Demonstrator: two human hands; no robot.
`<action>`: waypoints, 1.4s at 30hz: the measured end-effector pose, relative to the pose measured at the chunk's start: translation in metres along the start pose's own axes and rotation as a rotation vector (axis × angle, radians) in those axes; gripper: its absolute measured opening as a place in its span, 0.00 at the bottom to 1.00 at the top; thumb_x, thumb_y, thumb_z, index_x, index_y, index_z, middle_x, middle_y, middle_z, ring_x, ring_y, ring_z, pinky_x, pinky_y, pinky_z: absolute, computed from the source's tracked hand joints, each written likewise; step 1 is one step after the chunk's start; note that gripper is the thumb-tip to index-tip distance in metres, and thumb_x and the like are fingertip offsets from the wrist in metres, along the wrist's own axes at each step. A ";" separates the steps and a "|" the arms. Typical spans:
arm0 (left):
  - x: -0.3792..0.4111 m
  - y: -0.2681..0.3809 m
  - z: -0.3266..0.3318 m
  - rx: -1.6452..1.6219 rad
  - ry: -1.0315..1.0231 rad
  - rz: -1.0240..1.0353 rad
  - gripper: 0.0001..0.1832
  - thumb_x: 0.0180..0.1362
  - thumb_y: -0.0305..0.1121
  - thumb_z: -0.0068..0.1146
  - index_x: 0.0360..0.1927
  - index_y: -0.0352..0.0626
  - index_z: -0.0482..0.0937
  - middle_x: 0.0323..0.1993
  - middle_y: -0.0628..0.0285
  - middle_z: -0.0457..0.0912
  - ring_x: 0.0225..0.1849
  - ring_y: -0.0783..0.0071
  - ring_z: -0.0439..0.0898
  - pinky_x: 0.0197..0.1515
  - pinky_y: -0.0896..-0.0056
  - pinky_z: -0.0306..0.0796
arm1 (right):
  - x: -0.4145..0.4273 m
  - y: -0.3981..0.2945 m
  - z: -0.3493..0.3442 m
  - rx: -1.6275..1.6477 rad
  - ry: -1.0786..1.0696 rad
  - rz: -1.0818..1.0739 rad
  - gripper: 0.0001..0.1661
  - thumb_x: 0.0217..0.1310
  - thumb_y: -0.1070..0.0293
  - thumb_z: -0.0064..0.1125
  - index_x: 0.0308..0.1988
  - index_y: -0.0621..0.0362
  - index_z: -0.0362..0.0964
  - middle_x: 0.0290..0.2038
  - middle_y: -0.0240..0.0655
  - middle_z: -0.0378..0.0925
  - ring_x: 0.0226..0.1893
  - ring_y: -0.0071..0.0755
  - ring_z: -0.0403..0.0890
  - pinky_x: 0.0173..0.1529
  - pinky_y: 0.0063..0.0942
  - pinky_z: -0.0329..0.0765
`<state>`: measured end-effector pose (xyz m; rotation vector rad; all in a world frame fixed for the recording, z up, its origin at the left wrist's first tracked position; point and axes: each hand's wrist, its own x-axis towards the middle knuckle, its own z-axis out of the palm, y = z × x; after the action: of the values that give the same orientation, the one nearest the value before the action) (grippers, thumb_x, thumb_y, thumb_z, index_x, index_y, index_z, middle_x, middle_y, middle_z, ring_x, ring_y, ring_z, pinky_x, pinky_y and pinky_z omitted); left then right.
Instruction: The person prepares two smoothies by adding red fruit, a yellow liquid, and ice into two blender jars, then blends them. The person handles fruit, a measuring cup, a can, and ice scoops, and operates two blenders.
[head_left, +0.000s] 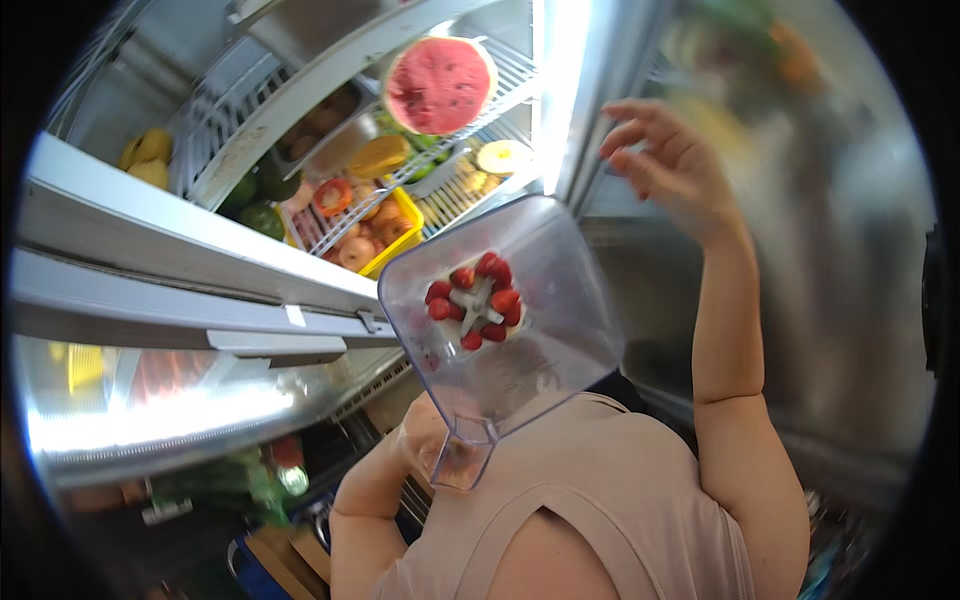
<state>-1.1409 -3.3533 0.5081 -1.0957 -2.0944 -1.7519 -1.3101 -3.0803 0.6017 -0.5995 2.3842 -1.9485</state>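
Observation:
My left hand (424, 439) is closed around the handle of a clear plastic blender jar (559, 300), held in front of my chest with its open mouth towards me. Several red strawberries (493, 267) lie around the metal blade (478, 304) at the jar's bottom. To the upper right, my right hand (667, 161) is raised with its fingers apart and bent, holding nothing. It is beside the bright edge of the fridge opening, in front of a glass or shiny metal panel. My left fingers are partly hidden behind the handle.
Beyond the jar stands a lit display fridge with wire shelves (514, 90). It holds a cut watermelon (440, 86), a cut yellow melon (504, 157), a yellow basket (411, 217) of round fruit, and yellow fruit (150, 154). A white fridge frame (187, 240) runs along the left.

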 end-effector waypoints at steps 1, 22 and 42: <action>-0.024 -0.004 0.000 0.010 0.005 0.008 0.11 0.34 0.35 0.59 0.17 0.45 0.69 0.14 0.63 0.69 0.13 0.69 0.67 0.16 0.72 0.58 | -0.023 0.014 0.008 -0.009 0.007 0.013 0.22 0.55 0.70 0.57 0.50 0.60 0.65 0.34 0.31 0.74 0.24 0.12 0.71 0.26 0.13 0.69; -0.232 0.028 0.237 -0.111 -0.545 -0.727 0.13 0.40 0.29 0.60 0.12 0.44 0.67 0.12 0.70 0.67 0.15 0.81 0.66 0.18 0.78 0.59 | -0.443 0.045 0.113 -0.032 -0.592 0.065 0.28 0.62 0.47 0.39 0.45 0.61 0.68 0.43 0.47 0.74 0.45 0.47 0.73 0.48 0.39 0.68; -0.076 0.380 0.880 -0.868 -1.837 -0.134 0.08 0.47 0.31 0.56 0.19 0.41 0.71 0.13 0.69 0.69 0.16 0.85 0.65 0.19 0.76 0.60 | -1.122 -0.048 -0.180 -0.352 1.157 1.388 0.23 0.59 0.64 0.45 0.52 0.64 0.64 0.43 0.45 0.75 0.44 0.43 0.75 0.49 0.31 0.70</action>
<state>-0.5807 -2.5721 0.5102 -3.9351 -1.5491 -1.7617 -0.2996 -2.5891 0.4252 2.0918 2.1553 -1.1392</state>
